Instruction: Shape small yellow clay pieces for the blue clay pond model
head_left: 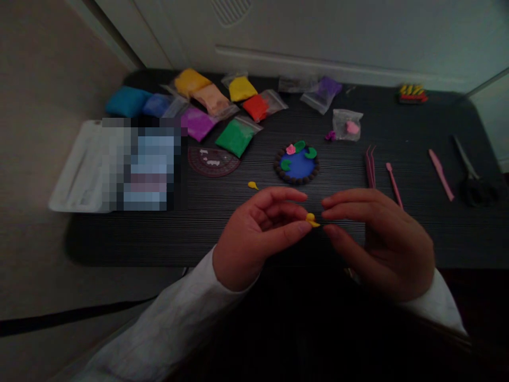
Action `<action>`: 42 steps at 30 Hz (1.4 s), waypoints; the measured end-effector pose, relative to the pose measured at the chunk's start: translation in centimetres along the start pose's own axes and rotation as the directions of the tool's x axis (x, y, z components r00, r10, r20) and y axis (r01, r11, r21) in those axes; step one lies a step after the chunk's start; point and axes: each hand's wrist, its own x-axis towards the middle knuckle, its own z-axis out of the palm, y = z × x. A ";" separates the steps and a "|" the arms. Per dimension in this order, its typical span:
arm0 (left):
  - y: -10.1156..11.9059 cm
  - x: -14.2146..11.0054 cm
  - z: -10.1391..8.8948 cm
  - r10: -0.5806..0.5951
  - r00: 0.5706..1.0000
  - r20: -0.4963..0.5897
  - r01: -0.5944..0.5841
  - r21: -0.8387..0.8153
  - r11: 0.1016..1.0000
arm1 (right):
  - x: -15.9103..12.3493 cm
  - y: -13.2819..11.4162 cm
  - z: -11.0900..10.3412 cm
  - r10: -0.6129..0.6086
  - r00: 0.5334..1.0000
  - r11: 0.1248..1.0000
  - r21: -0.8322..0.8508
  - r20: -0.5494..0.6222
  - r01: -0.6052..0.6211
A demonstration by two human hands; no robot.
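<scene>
Fingers of your left hand (250, 233) pinch a small yellow piece (310, 217), head view, right of frame centre; those of your right hand (384, 233) stand parted just beside it. Above, on the counter (159, 239): brown-rimmed blue disc (301, 168).

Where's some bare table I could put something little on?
Try the front left, between the protractor and the left hand, or further right, between the pink stick and the pink knife. Another patch lies between the pond and the tweezers. It's crowded at the back left, where bags bunch together.
</scene>
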 end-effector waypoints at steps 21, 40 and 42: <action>-0.2 -0.1 0.0 0.002 0.997 0.077 0.004 -0.086 0.996 | -0.4 0.3 0.4 0.066 0.998 0.968 0.242 0.024 -0.069; 0.0 -0.7 0.2 0.145 0.981 0.126 -0.147 0.003 0.989 | -0.6 -0.2 0.4 0.003 1.000 0.974 0.227 0.004 -0.003; 0.2 -0.8 0.1 0.166 0.977 0.137 -0.175 0.056 0.983 | -0.6 -0.3 0.2 -0.005 1.000 0.974 0.228 0.021 0.000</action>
